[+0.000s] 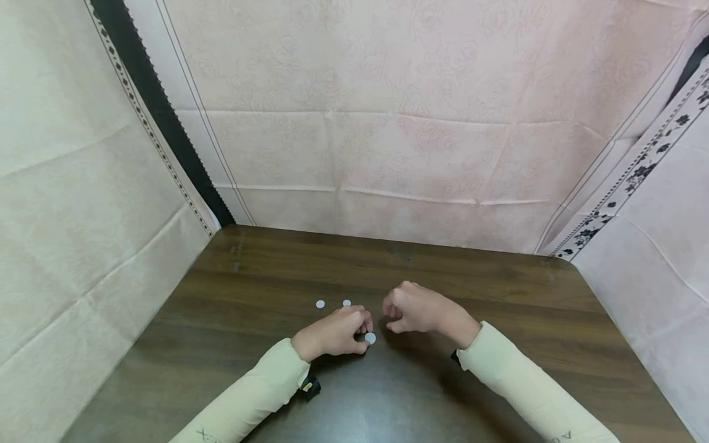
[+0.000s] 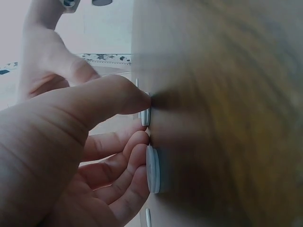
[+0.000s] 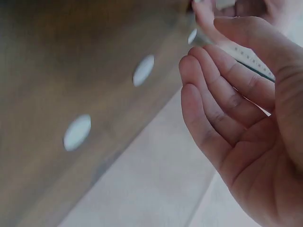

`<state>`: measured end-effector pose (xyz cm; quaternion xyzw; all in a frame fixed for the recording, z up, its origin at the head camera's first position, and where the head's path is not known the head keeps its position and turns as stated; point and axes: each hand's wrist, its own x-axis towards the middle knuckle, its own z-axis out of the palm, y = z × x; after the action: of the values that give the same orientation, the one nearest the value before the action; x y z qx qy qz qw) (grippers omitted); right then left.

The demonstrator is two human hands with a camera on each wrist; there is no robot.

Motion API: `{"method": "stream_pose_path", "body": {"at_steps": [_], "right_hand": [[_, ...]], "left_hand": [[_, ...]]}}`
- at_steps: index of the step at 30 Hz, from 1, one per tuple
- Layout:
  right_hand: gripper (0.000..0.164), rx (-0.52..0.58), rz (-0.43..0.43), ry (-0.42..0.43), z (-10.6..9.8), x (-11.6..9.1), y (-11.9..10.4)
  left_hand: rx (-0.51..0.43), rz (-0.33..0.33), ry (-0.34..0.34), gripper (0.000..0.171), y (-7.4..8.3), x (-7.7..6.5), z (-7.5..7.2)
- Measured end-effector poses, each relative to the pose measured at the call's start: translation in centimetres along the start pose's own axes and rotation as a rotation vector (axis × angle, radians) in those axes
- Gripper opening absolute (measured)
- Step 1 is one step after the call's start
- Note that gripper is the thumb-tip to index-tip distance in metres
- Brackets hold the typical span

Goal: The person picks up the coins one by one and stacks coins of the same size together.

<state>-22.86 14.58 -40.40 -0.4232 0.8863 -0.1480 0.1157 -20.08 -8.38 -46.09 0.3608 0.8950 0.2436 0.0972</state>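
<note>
My left hand (image 1: 340, 331) is low over the brown tabletop, pinching a small white disc (image 1: 370, 338) between thumb and forefinger. Edge-on in the left wrist view, that disc (image 2: 146, 116) lies between the two fingertips. A larger-looking pale disc (image 2: 154, 169) sits under the other curled fingers, against their tips. Just beyond the left hand is another white disc (image 1: 346, 303), with a further disc (image 1: 320, 304) to its left. My right hand (image 1: 415, 309) hovers to the right with loosely bent fingers, and its palm (image 3: 255, 161) holds nothing.
The wooden table (image 1: 498, 295) has rounded far corners. Pale patterned cloth (image 1: 388, 123) hangs behind it and along both sides. A black device (image 1: 310, 387) is strapped at the left wrist. Discs (image 3: 76, 132) lie on the wood in the right wrist view.
</note>
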Motion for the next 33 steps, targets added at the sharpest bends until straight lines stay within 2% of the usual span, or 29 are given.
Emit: {"method": "stream_pose_path", "body": {"at_steps": [7, 13, 20, 27, 33], "right_hand": [[0.012, -0.036, 0.061, 0.022, -1.9, -0.6, 1.3], [0.015, -0.063, 0.061, 0.045, -2.3, -0.6, 1.9], [0.016, -0.043, 0.042, 0.044, -1.5, 0.1, 2.5], [0.004, -0.035, 0.034, 0.011, -0.3, 1.1, 3.2], [0.022, -0.032, 0.036, -0.014, 0.4, 1.8, 3.3]], "left_hand": [[-0.007, 0.01, -0.002, 0.014, -0.1, 0.0, -0.1], [-0.017, 0.004, -0.002, 0.014, 0.0, 0.0, -0.1], [-0.016, -0.005, -0.003, 0.014, 0.1, -0.1, -0.1], [-0.005, -0.01, 0.0, 0.014, 0.1, -0.2, -0.1], [-0.009, -0.012, -0.003, 0.014, 0.0, -0.1, -0.1]]}}
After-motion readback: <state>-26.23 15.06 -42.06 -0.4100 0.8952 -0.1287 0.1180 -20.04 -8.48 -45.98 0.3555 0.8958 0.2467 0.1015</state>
